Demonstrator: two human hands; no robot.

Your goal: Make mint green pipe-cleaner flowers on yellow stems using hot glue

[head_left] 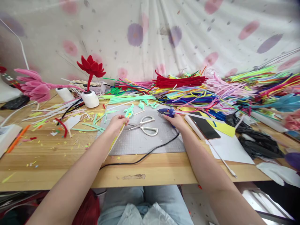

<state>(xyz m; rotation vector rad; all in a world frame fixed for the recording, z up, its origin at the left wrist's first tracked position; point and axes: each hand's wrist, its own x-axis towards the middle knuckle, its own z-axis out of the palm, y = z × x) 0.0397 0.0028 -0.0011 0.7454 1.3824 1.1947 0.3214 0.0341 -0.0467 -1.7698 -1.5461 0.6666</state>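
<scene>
My left hand (pixel 117 123) is closed on the stem of a mint-green pipe-cleaner flower (pixel 128 110), whose yellow stem (pixel 114 141) trails down along my wrist. A blue hot glue gun (pixel 167 112) is in my right hand (pixel 174 120), its nozzle pointing left and a long white glue stick (pixel 199 116) sticking out behind. Between the hands, white-handled scissors (pixel 142 125) lie on the grey cutting mat (pixel 140 145), blades toward my left hand. Beyond them rest more mint-green pipe-cleaner pieces (pixel 148 104). The flower and the nozzle are apart.
Bundles of coloured pipe cleaners (pixel 180 82) line the back. A red flower (pixel 91 67) stands in a white pot (pixel 90 99); a pink flower (pixel 35 85) leans at left. A black cord (pixel 150 156) crosses the mat. At right are a phone (pixel 208 126) and black plastic bags (pixel 257 143).
</scene>
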